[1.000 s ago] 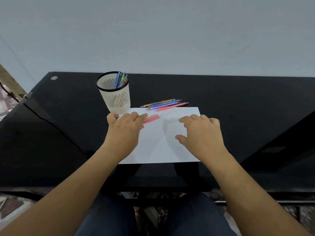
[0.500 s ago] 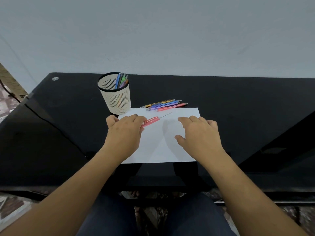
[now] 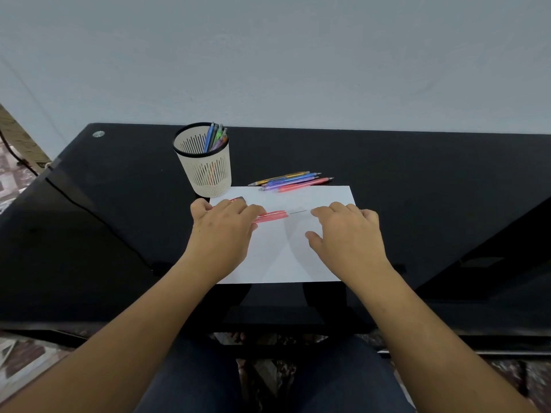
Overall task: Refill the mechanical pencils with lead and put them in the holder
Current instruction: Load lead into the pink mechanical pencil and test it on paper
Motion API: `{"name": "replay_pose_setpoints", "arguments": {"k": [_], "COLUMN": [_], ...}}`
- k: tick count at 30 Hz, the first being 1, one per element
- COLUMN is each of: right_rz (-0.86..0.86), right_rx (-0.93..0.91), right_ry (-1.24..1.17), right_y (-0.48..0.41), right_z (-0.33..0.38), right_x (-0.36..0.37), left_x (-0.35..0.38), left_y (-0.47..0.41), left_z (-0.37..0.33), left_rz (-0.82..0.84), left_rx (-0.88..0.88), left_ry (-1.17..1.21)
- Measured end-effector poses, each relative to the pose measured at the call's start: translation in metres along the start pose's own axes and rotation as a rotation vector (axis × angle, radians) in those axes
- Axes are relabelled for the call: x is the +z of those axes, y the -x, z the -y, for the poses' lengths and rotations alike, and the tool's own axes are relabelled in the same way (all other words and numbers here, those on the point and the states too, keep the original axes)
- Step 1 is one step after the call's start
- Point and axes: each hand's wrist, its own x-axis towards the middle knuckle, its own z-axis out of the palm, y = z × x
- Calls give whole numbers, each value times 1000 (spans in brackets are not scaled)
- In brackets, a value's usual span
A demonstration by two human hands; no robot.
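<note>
Left hand point(image 3: 222, 231) grips red pencil point(image 3: 272, 216); lead point(image 3: 298, 212) just beside right hand point(image 3: 346, 234).

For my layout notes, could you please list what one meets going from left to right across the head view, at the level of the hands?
From the left: left hand → red pencil → thin lead → right hand. The holder and the loose pencils overlap these sideways, so I leave them out.

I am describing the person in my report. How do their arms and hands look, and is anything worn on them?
The left forearm and right forearm are bare to the frame edge; no sleeve shows. The left hand and the right hand wear no gloves, and no ring, watch or bracelet is visible. Dark blue trousers cover the lap.
</note>
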Motion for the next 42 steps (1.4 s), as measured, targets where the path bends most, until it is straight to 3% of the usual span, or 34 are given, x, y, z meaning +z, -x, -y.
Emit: {"name": "replay_pose_setpoints", "arguments": {"k": [12,21,42], "right_rz": [-19,-159,-136], "right_rx": [3,-75,-23], "right_ry": [-19,-74,-125], "right_y": [1,2,5], "right_z": [3,5,7], "right_x": [0,3,5], "left_x": [0,1,-1], "left_y": [2,1,1], "left_z": [0,-2,-1], "left_rz": [1,-38,0], "left_rx": [3,50,1], "left_ry": [13,38,43]}}
